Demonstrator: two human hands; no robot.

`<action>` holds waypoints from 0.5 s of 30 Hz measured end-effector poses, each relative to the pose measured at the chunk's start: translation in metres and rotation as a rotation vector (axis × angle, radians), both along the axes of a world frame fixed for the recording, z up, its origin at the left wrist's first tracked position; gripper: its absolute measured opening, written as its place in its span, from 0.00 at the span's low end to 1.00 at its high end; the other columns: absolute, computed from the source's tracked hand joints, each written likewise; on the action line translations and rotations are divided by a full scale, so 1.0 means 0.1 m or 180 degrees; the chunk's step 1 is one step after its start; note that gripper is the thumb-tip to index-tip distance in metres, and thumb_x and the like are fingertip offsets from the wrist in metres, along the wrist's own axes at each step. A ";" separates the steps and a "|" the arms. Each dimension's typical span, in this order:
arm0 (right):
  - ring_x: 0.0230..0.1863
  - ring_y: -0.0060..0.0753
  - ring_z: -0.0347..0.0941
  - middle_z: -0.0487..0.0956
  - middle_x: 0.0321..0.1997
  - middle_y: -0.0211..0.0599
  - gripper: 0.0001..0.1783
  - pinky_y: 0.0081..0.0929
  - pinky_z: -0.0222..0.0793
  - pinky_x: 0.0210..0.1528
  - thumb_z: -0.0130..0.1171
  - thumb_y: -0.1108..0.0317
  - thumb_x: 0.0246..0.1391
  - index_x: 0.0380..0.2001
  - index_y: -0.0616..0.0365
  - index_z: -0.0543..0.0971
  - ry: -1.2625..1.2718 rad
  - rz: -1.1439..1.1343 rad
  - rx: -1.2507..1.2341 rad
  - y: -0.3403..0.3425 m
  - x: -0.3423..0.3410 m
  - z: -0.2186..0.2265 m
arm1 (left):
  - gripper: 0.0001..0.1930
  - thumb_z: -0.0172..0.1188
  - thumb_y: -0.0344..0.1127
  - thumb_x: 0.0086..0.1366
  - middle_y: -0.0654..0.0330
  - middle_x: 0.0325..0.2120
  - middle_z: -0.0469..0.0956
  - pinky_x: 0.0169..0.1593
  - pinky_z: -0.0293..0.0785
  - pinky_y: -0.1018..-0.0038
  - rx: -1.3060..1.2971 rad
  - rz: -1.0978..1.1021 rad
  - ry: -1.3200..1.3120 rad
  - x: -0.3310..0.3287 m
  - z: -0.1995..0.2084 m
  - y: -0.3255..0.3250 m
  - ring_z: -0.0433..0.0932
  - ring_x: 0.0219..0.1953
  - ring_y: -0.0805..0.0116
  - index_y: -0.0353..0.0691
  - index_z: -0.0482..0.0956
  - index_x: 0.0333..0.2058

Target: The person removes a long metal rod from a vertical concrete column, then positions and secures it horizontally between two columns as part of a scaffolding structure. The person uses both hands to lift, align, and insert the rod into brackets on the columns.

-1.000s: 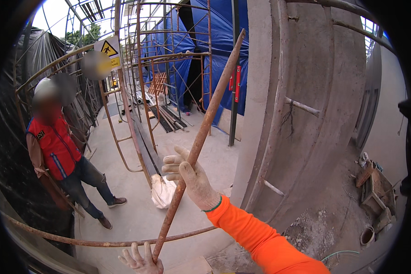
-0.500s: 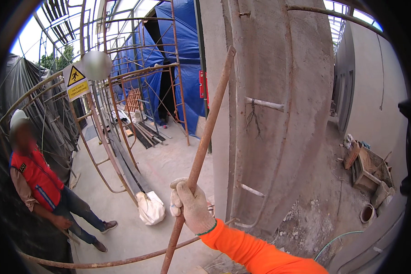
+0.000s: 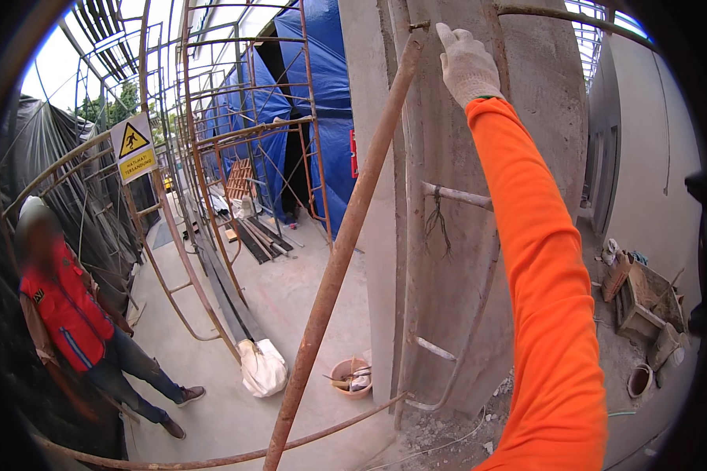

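Note:
A rusty scaffold tube (image 3: 346, 247) slants across the middle, its upper end beside a small pin (image 3: 419, 26) on the scaffold frame (image 3: 406, 141). Its lower end runs out of view at the bottom. My right hand (image 3: 471, 69), in a white knit glove and orange sleeve, is raised just right of the tube's top. Its fingers point up, apart from the tube, with nothing seen in them. My left hand is out of view.
A grey concrete column (image 3: 542, 157) rises behind the frame. A person in a red vest (image 3: 67, 306) stands at left. Nearby are a bucket of tools (image 3: 352, 379), a white sack (image 3: 263, 367) and more scaffolding (image 3: 310, 118). Rubble (image 3: 448, 428) and a wooden box (image 3: 644, 298) lie at right.
My right hand has let go of the tube's middle and reached up beside its top end. The tube's top has shifted up and right towards the pin.

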State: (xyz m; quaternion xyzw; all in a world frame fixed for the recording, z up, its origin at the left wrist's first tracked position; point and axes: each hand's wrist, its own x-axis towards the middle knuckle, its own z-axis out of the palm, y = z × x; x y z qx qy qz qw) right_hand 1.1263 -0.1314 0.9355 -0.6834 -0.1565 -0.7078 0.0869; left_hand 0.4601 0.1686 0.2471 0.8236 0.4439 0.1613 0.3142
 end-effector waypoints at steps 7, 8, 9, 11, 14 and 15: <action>0.62 0.49 0.76 0.74 0.68 0.37 0.35 0.47 0.79 0.62 0.53 0.75 0.67 0.74 0.34 0.66 0.0035 -0.0858 -0.0650 0.10 0.37 0.69 | 0.19 0.65 0.47 0.68 0.41 0.22 0.82 0.30 0.75 0.53 -0.0023 0.0263 0.0411 0.12 0.13 -0.15 0.85 0.25 0.49 0.32 0.87 0.32; 0.62 0.49 0.76 0.74 0.67 0.37 0.34 0.47 0.79 0.62 0.53 0.75 0.67 0.73 0.35 0.68 0.0087 -0.0998 -0.0720 0.11 0.40 0.77 | 0.18 0.64 0.46 0.68 0.41 0.22 0.82 0.30 0.76 0.52 -0.0006 0.0321 0.0334 0.15 0.14 -0.18 0.85 0.27 0.45 0.33 0.87 0.32; 0.62 0.49 0.77 0.75 0.67 0.37 0.33 0.47 0.79 0.62 0.53 0.75 0.67 0.72 0.35 0.69 0.0142 -0.1147 -0.0794 0.11 0.42 0.85 | 0.18 0.64 0.46 0.68 0.41 0.23 0.82 0.31 0.76 0.52 0.0005 0.0347 0.0304 0.18 0.15 -0.22 0.85 0.27 0.44 0.34 0.87 0.32; 0.58 0.49 0.79 0.80 0.60 0.40 0.25 0.46 0.79 0.60 0.54 0.74 0.67 0.65 0.42 0.76 0.0041 -0.1076 -0.1022 0.08 0.45 0.97 | 0.18 0.63 0.46 0.69 0.41 0.23 0.83 0.31 0.77 0.51 0.0031 0.0383 0.0255 0.21 0.17 -0.28 0.85 0.28 0.43 0.34 0.87 0.33; 0.55 0.51 0.81 0.82 0.53 0.43 0.16 0.47 0.79 0.57 0.58 0.72 0.65 0.55 0.50 0.80 -0.0033 -0.1004 -0.1245 0.06 0.43 1.08 | 0.17 0.63 0.45 0.69 0.40 0.25 0.83 0.33 0.78 0.52 0.0017 0.0440 0.0763 0.23 0.20 -0.36 0.85 0.30 0.41 0.34 0.87 0.35; 0.54 0.52 0.81 0.82 0.52 0.43 0.15 0.47 0.78 0.57 0.59 0.71 0.65 0.54 0.50 0.80 0.0028 -0.1030 -0.1255 0.07 0.43 1.11 | 0.18 0.63 0.46 0.69 0.40 0.25 0.83 0.33 0.78 0.53 -0.0016 0.0475 0.0775 0.24 0.21 -0.38 0.85 0.30 0.43 0.34 0.87 0.35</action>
